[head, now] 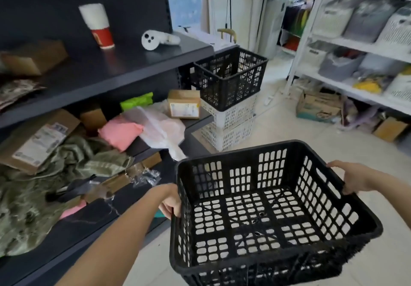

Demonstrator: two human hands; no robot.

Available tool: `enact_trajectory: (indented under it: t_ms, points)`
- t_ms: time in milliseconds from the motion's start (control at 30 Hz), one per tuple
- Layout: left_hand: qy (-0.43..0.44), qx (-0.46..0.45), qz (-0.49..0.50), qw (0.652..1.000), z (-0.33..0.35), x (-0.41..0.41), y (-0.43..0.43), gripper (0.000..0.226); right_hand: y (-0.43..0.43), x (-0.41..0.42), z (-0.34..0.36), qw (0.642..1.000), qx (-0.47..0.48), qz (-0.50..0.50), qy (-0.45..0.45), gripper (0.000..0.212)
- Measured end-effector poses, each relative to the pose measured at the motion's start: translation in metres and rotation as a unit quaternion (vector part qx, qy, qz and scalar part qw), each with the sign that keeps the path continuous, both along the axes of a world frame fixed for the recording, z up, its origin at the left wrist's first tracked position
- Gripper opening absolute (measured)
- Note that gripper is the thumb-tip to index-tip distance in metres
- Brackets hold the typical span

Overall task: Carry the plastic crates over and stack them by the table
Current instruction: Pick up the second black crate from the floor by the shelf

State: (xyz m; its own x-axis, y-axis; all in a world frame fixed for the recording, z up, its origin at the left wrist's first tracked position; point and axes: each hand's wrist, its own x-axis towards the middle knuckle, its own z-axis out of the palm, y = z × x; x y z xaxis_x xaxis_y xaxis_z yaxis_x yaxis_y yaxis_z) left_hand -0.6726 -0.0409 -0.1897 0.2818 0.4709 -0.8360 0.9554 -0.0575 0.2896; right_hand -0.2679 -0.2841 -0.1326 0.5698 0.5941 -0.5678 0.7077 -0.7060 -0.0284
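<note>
An empty black plastic crate (275, 205) hangs in front of me above the floor, tilted a little. My left hand (171, 204) grips its left rim and my right hand (353, 177) grips its right rim at the handle slot. Farther ahead stands a stack of crates at the end of the dark shelf: a black crate (233, 78) sits on top of two white crates (231, 125). The stack's left side is hidden by the shelf.
A dark shelf unit (106, 72) runs along the left, holding a paper cup (97, 25), a white controller (160, 40), boxes, bags and cloth. White racking (347, 47) with bins lines the right. Cardboard boxes (320, 107) sit on the pale floor below it.
</note>
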Motion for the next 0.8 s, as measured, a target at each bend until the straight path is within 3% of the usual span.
enact_trajectory:
  t_ms: [100, 233, 367, 500, 667, 800]
  points:
    - [-0.013, -0.006, -0.007, 1.0, 0.012, 0.052, 0.02, 0.012, 0.013, 0.049, 0.011, 1.0, 0.002, -0.013, -0.011, 0.086]
    - [-0.035, 0.022, 0.023, 0.999, 0.035, 0.103, 0.037, 0.02, 0.034, 0.102, 0.029, 0.999, 0.008, -0.016, -0.038, 0.083]
    - [-0.08, 0.134, 0.081, 0.984, 0.045, 0.202, 0.072, 0.022, 0.085, 0.212, 0.038, 0.996, 0.052, 0.002, -0.072, 0.081]
    - [-0.056, 0.198, 0.06, 0.977, 0.049, 0.233, 0.087, 0.024, 0.107, 0.251, 0.034, 0.996, 0.064, 0.026, -0.053, 0.083]
    - [-0.028, 0.264, 0.059, 0.962, 0.077, 0.322, 0.12, 0.019, 0.184, 0.367, 0.049, 0.988, 0.136, 0.062, -0.022, 0.09]
    - [-0.015, 0.307, 0.074, 0.949, 0.095, 0.384, 0.155, 0.026, 0.245, 0.443, 0.072, 0.98, 0.161, 0.11, -0.044, 0.082]
